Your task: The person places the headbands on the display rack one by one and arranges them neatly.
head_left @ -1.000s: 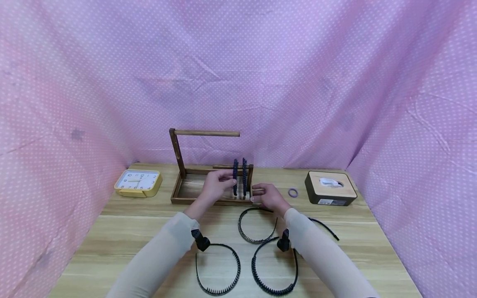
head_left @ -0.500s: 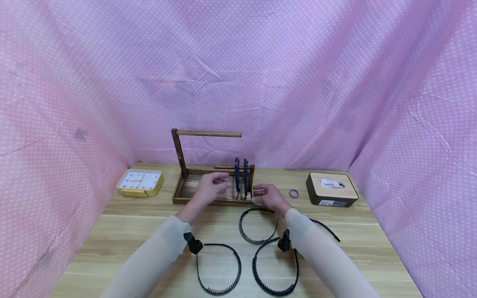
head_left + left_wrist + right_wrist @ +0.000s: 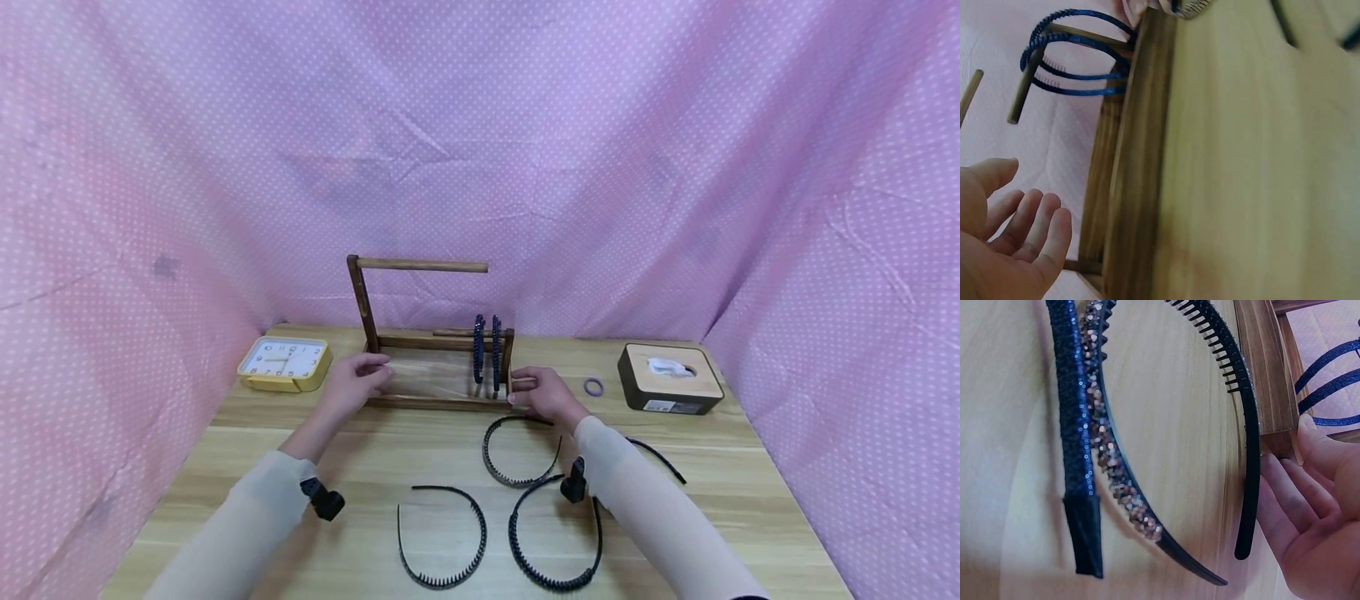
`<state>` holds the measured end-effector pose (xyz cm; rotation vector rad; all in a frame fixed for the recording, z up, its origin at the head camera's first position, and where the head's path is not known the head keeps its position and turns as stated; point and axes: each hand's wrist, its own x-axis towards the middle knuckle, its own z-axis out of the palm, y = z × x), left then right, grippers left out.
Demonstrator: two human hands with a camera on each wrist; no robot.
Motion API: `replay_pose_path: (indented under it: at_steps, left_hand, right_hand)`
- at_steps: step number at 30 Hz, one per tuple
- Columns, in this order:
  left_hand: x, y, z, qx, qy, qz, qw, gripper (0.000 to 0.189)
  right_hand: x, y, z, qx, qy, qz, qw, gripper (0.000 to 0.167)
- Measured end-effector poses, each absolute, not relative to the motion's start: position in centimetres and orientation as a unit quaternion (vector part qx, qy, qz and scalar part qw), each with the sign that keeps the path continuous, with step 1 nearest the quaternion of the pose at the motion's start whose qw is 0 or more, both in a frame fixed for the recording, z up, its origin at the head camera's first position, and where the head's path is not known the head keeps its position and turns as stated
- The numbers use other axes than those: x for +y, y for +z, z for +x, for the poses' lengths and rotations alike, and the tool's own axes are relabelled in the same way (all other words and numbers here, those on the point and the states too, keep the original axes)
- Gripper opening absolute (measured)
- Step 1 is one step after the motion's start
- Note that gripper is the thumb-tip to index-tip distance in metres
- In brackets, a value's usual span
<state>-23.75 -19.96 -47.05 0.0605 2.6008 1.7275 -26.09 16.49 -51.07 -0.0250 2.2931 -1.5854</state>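
A brown wooden rack (image 3: 442,403) with a tray base and two rods stands at the back of the table. Two dark blue headbands (image 3: 478,350) hang side by side on its short lower rod, while the long upper rod (image 3: 423,266) is bare. My left hand (image 3: 354,385) is at the rack's left end, fingers loosely bent and holding nothing; in the left wrist view a gap separates it from the tray edge. At the right end, my right hand (image 3: 546,395) grips the rack's corner, thumb (image 3: 1307,428) on the edge and fingers around the outside.
Several headbands lie on the table: one toothed (image 3: 482,533) at front left, one (image 3: 487,454) near my right hand, one thicker (image 3: 517,554), and one (image 3: 660,457) partly under my right sleeve. A yellow clock (image 3: 285,364), a purple ring (image 3: 593,387) and a tissue box (image 3: 670,379) stand around.
My left hand has let go of the left hanging headband and moved left to the rack's left end. The right hand stays at the right corner.
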Motion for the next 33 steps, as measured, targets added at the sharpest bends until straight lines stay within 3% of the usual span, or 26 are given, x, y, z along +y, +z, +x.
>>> replay_pose_path:
  at_steps: [7,21,33]
  left_hand:
    - [-20.6,-47.6,-19.8,0.865,0.494,0.077,0.028,0.035]
    - [-16.0,-49.5,-10.0,0.815,0.510,0.223,0.160,0.037]
    - [-13.6,-52.0,-6.5,0.812,0.456,0.311,0.189,0.028]
  right_hand:
    - [16.5,-51.0,-26.4,0.809,-0.561,-0.011,0.175,0.053]
    - [17.0,-51.0,-26.8,0.827,-0.527,-0.045,0.190,0.056]
    - [17.0,-50.6,-26.4,0.830,-0.522,-0.055,0.191,0.061]
